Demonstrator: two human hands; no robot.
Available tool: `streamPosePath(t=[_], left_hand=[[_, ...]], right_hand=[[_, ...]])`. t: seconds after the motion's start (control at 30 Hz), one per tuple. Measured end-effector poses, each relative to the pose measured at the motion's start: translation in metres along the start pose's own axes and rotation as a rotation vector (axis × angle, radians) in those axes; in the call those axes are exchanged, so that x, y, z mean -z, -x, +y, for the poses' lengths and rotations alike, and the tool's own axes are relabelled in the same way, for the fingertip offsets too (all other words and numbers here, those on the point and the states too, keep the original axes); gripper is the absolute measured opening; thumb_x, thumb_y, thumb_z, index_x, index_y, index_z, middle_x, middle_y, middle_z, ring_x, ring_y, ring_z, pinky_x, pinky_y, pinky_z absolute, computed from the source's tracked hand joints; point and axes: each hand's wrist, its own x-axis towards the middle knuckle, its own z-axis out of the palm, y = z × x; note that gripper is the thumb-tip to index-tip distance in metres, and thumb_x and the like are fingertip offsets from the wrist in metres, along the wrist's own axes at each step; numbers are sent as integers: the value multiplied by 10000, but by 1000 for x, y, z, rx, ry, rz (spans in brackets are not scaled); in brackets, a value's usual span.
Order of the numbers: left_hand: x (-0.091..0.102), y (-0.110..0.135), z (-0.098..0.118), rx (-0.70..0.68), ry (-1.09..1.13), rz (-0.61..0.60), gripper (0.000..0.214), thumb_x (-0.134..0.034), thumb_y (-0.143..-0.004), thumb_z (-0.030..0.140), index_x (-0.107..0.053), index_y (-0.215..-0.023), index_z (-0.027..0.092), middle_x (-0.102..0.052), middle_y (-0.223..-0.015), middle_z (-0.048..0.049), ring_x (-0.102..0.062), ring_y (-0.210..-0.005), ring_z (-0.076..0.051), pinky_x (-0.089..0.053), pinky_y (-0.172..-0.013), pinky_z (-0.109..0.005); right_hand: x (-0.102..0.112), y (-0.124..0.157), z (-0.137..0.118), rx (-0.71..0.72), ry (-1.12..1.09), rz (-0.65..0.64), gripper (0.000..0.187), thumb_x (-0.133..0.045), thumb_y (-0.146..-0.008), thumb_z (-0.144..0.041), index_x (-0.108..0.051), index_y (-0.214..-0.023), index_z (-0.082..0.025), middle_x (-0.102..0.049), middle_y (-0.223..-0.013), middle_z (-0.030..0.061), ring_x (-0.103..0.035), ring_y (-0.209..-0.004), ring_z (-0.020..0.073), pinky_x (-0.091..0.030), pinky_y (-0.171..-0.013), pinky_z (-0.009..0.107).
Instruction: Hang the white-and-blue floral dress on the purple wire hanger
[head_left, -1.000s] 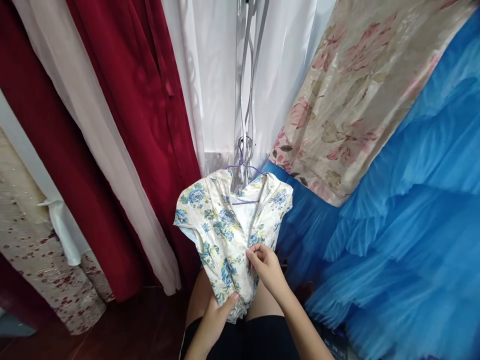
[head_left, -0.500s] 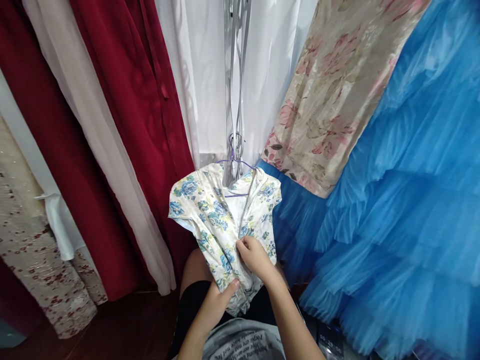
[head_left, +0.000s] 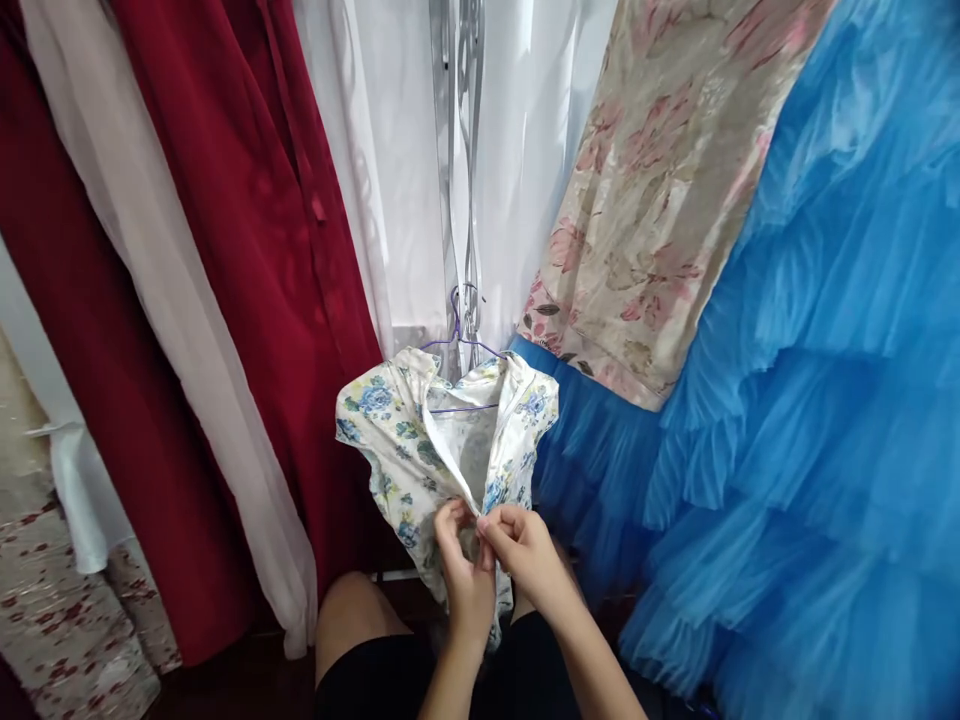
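Observation:
A small white dress with blue flowers (head_left: 401, 440) hangs on a purple wire hanger (head_left: 459, 340) from a chrome rack pole (head_left: 456, 170). Its back opening gapes in a V. My left hand (head_left: 463, 570) and my right hand (head_left: 521, 545) meet at the bottom of that opening. Both pinch the fabric edges there, fingers closed and thumbs nearly touching. My knees in black shorts (head_left: 390, 680) are just below the dress.
Dark red gowns (head_left: 247, 250) and a pale sheer one (head_left: 150, 280) hang at the left. White curtains (head_left: 390, 150) are behind the pole. A beige floral dress (head_left: 660, 200) and a big blue tulle skirt (head_left: 810, 420) fill the right side.
My left hand has come up from the dress's lower hem to the opening, beside my right hand. The opening now gapes wider. The view has shifted slightly.

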Motion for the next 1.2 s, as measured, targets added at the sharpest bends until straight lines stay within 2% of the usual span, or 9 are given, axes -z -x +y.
streamPosePath(t=[0.1, 0.23, 0.47, 0.63, 0.7, 0.8, 0.9, 1.07, 1.2], left_hand=[[-9, -3, 3, 88, 13, -117, 205, -543, -940, 359, -546, -1063, 196, -631, -944, -69, -620, -876, -211, -490, -784, -291], [9, -14, 2, -26, -163, -255, 169, -569, -924, 309, -559, -796, 199, -562, -703, 2, -546, -690, -166, -429, -683, -246], [26, -14, -14, -20, -276, -286, 260, -625, -889, 362, -543, -708, 195, -552, -650, 5, -553, -661, -173, -419, -668, -245], [33, -19, -26, -5, -279, -317, 238, -632, -882, 379, -579, -749, 189, -604, -723, -21, -602, -734, -199, -462, -720, -273], [35, -38, -13, -36, -272, -276, 191, -635, -891, 376, -624, -888, 185, -637, -809, -39, -624, -806, -210, -488, -777, -293], [31, -95, 32, -175, -260, -157, 260, -564, -956, 349, -610, -1156, 189, -623, -818, -22, -613, -809, -182, -494, -831, -300], [16, -163, 79, -422, -308, -230, 362, -516, -990, 304, -576, -1334, 210, -637, -849, -18, -597, -770, -162, -486, -806, -294], [-12, -222, 112, -697, -453, -352, 183, -549, -966, 236, -712, -902, 179, -689, -880, -47, -635, -851, -190, -465, -817, -296], [0, -242, 115, -622, -346, -131, 155, -573, -946, 249, -697, -893, 173, -682, -866, -36, -619, -837, -177, -457, -791, -269]], right_hand=[[-4, -5, -10, -2, -59, -7, 332, -651, -864, -437, -603, -669, -173, -593, -460, -8, -415, -396, 93, -272, -440, 227], [8, -43, -49, 9, -155, 72, 329, -663, -791, -465, -639, -670, -160, -547, -425, -25, -332, -373, 75, -210, -411, 223], [13, -154, -138, 39, -205, 20, 185, -649, -750, -279, -642, -653, -121, -499, -475, -43, -291, -391, 45, -146, -397, 214], [1, -163, -152, 107, -158, 1, 233, -626, -805, -343, -650, -726, -125, -489, -497, -49, -292, -396, 45, -172, -405, 207], [2, -156, -149, 141, -106, -6, 251, -631, -803, -375, -649, -733, -135, -503, -502, -43, -331, -407, 57, -218, -419, 208], [5, -147, -143, 185, 7, 2, 258, -591, -829, -382, -620, -708, -156, -488, -488, -41, -361, -421, 78, -264, -442, 219], [5, -144, -142, 235, 159, 19, 267, -524, -885, -369, -597, -715, -176, -462, -496, -46, -384, -443, 99, -294, -474, 235], [-3, -144, -134, 315, 488, 195, 233, -540, -910, -318, -587, -721, -190, -564, -646, 15, -519, -637, 166, -326, -599, 268], [-8, -140, -107, 291, 704, 260, 198, -557, -893, -250, -594, -709, -188, -620, -690, 54, -566, -706, 201, -299, -620, 282]])
